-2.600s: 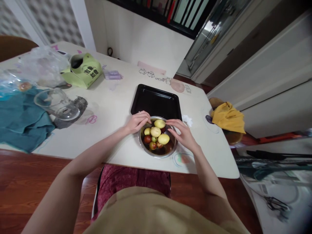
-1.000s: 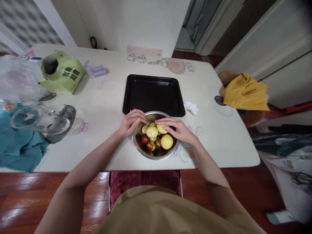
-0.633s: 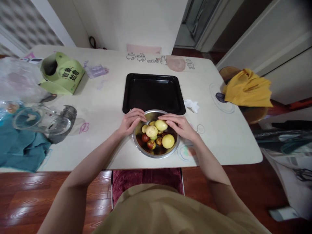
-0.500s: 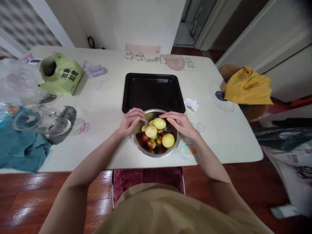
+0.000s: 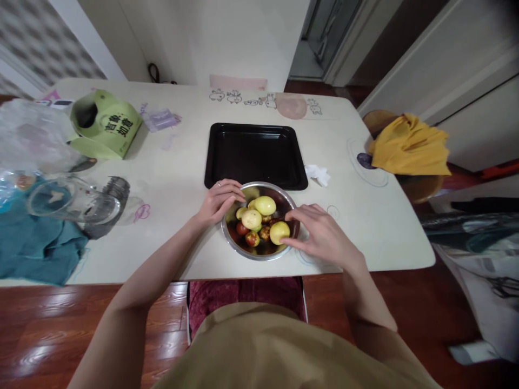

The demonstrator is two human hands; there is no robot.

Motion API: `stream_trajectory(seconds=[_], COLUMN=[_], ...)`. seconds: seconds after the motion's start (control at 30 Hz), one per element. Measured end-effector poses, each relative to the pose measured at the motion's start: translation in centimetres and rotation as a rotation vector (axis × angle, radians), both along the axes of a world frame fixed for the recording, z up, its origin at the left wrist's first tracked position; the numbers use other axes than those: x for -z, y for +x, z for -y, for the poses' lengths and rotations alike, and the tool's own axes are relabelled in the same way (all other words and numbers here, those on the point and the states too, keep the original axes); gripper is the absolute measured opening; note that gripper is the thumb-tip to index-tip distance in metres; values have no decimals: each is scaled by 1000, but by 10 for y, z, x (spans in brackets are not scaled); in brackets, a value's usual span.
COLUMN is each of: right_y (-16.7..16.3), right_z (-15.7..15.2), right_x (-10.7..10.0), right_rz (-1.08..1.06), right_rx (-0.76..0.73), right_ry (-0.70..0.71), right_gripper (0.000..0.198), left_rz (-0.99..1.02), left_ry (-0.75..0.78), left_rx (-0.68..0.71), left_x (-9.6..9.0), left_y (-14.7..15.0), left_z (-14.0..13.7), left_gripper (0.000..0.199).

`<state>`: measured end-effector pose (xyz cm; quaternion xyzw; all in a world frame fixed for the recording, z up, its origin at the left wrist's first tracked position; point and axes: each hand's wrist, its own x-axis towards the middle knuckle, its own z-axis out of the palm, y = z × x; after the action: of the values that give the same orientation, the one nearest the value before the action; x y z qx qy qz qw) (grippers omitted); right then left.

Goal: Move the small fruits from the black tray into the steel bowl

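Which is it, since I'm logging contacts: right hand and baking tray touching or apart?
Apart: the head view shows white tabletop between the right hand and baking tray.

Somebody's home, I'd say: doodles (image 5: 265, 100) on a white table (image 5: 174, 183), shiny wood floor (image 5: 48, 324), 1 jug (image 5: 87, 202), plus 1 bowl (image 5: 281, 201) with fruit (image 5: 251, 219) in it.

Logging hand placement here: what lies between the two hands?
In the head view, the metal bowl with yellow and reddish fruit lies between the left hand and the right hand, which reaches over the bowl.
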<state>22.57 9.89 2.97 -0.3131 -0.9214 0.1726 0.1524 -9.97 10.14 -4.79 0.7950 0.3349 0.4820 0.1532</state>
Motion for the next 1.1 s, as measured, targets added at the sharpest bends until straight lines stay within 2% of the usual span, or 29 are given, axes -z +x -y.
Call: stream_trajectory(seconds=[0.1,0.2,0.3,0.4,0.57,0.73,0.9,1.1], right_y=[-9,-25,-37,-42,-51,-59,-51,-25], right_z=[26,44,53,54,48,45,44,37], right_x=[9,22,31,34,37,45,47,30], right_rz=[91,79,49,-49,-264,-338,-357,-383], right_rx=[117,268,417,496,486,474,468,468], right_ry=[70,72,47,20,-72,-148,-115,-22], right_gripper=[40,45,39,35,37,35,39,38], left_rz=[16,31,34,29,28,23,25,36], left_ry=[-10,-14,-25,-12,32,40,58,44], left_rx=[2,-2,-6,-2,-2,-5,17,8], left_x=[0,1,0,0,0,1,2,4], left_y=[1,2,2,2,3,2,2,2], left_z=[0,1,1,1,1,0,-1,-2], left_gripper=[47,48,50,51,49,49,47,48])
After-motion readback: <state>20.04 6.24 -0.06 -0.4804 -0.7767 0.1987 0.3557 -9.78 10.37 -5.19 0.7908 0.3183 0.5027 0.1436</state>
